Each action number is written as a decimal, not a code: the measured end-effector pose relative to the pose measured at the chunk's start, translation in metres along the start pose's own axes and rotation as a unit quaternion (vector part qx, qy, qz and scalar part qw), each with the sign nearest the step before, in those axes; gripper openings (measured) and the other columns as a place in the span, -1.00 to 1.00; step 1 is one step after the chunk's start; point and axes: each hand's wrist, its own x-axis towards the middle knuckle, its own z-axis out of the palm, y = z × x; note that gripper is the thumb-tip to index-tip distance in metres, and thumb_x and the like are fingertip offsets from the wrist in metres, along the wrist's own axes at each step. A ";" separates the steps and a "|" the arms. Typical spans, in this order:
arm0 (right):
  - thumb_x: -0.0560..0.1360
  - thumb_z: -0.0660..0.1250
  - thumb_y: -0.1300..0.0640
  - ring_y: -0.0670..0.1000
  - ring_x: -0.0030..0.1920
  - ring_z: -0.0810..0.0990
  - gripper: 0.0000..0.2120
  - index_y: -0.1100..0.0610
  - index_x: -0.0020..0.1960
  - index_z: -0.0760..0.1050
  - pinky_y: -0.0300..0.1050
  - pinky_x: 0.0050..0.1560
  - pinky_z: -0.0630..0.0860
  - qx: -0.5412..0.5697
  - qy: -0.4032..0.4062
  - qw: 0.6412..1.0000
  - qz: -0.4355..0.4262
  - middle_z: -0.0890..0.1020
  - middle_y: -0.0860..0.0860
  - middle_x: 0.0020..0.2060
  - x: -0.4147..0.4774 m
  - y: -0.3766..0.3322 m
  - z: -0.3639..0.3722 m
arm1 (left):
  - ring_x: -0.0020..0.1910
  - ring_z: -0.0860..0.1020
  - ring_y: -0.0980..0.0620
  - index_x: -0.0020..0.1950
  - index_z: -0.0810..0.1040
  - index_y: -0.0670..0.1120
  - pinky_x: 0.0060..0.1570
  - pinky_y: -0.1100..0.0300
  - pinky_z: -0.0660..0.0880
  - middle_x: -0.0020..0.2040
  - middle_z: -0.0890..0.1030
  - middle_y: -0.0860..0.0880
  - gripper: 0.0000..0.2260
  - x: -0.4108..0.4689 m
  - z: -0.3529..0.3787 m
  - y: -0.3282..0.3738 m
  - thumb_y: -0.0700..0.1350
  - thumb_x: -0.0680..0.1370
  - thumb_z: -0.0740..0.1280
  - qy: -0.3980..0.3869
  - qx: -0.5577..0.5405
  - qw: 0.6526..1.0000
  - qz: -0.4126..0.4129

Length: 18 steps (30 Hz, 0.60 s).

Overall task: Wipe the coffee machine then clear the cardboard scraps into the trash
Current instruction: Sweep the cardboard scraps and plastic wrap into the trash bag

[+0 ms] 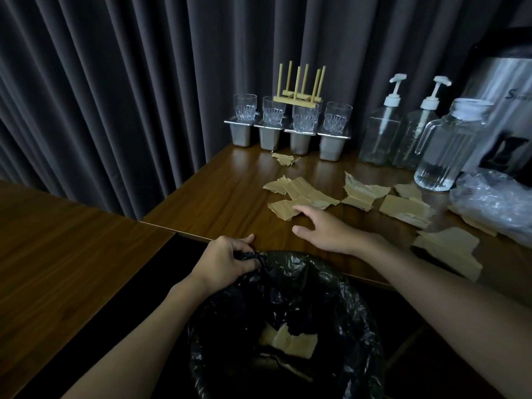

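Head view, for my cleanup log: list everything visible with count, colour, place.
tables: two, brown, adjoining
scraps: several, tan, right table; some in bin
bin: one, black-bagged, below table edge
glasses: four, clear, on pots
pots: four, steel, table back
rack: one, wooden, atop glasses
pump bottles: two, clear, right of pots
jug: one, clear, beside pump bottles
coffee machine: one, silver, far right
plastic wrap: one, clear, right edge
curtain: one, grey, behind
left hand: grips bin bag
right hand: open, fingertips on a scrap

Setting: drinks station, café or break-room type (cannot tell which). Evidence: wooden counter (pixel 230 197), pump bottles (pixel 380 133), row of glasses (pixel 244 108) on steel tubs (pixel 269 138), glass pitcher (pixel 449 151), steel coffee machine (pixel 506 90), curtain backdrop (pixel 115 82).
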 end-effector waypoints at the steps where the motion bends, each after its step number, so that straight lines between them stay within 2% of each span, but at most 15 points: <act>1: 0.62 0.23 -0.05 0.00 0.55 0.09 -0.40 0.03 0.57 0.09 0.03 0.52 0.14 -0.030 -0.002 0.999 -0.011 0.13 -0.03 0.56 0.004 -0.001 0.003 | 0.34 0.41 0.34 -0.13 0.73 -0.03 0.08 0.63 0.32 0.30 0.60 -0.01 -0.98 0.000 0.000 0.000 -0.12 0.46 0.53 -0.001 0.002 1.000 -0.001; 3: 0.63 0.19 -0.08 0.02 0.56 0.07 -0.38 0.02 0.59 0.03 0.10 0.52 0.13 -0.075 -0.008 0.997 -0.012 0.11 -0.03 0.57 0.008 -0.003 0.008 | 0.34 0.40 0.35 -0.13 0.74 -0.03 0.09 0.63 0.32 0.30 0.60 0.00 -0.97 0.000 0.000 -0.001 -0.11 0.46 0.53 -0.004 0.002 1.000 -0.002; 6: 0.63 0.13 -0.14 0.09 0.54 0.14 -0.39 -0.01 0.59 0.00 0.15 0.49 0.15 -0.099 -0.035 0.994 0.011 0.16 -0.01 0.56 0.009 -0.004 0.011 | 0.35 0.41 0.34 -0.14 0.74 -0.04 0.09 0.62 0.33 0.25 0.64 0.00 -0.98 0.001 -0.001 -0.001 -0.13 0.46 0.53 -0.007 -0.008 1.000 0.000; 10: 0.64 0.10 -0.14 0.03 0.51 0.20 -0.44 -0.01 0.58 0.07 0.11 0.49 0.06 -0.176 -0.013 0.984 -0.010 0.24 -0.04 0.53 0.006 -0.009 0.011 | 0.33 0.41 0.37 -0.15 0.74 -0.04 0.08 0.61 0.34 0.19 0.66 0.03 -0.99 0.002 -0.001 -0.003 -0.13 0.46 0.52 -0.010 -0.017 1.000 -0.002; 14: 0.63 0.11 -0.16 0.00 0.44 0.30 -0.49 -0.03 0.52 0.20 0.12 0.40 0.11 -0.177 0.024 0.984 -0.018 0.41 -0.09 0.41 0.011 -0.012 0.007 | 0.30 0.40 0.41 -0.13 0.74 -0.04 0.08 0.62 0.34 0.23 0.64 0.02 -0.98 0.003 -0.001 -0.003 -0.13 0.46 0.53 -0.009 -0.011 1.000 -0.001; 18: 0.63 0.11 -0.16 0.02 0.50 0.22 -0.48 -0.01 0.53 0.19 0.12 0.45 0.10 -0.184 0.002 0.983 -0.020 0.27 -0.06 0.51 0.012 -0.011 0.010 | 0.33 0.41 0.37 -0.13 0.74 -0.03 0.10 0.61 0.33 0.24 0.64 0.01 -0.98 0.003 -0.001 -0.003 -0.12 0.45 0.53 -0.006 -0.010 1.000 0.001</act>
